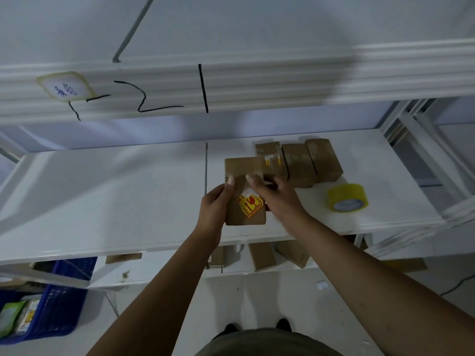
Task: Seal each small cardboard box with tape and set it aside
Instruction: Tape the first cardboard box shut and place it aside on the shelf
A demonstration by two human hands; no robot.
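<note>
At the lower left a blue plastic crate with lattice walls holds glossy packets. Above it a rounded paper label, edged in yellowish tape, sticks to the ribbed white beam. The smooth white shelf stretches flat across the middle. Over its front part the left hand grips the left edge of the box, thumb laid on top. The box is a flat oblong of brown cardboard with a shiny strip of clear tape and a yellow-and-red sticker on its face; whether it rests on the shelf cannot be told. The right hand holds the box's right side, forefinger stretched onto the taped top and the other fingers curled at the edge. Just behind stands a row of boxes, three brown blocks side by side, touching. To their right, apart from them, a yellow tape roll lies flat on the shelf.
</note>
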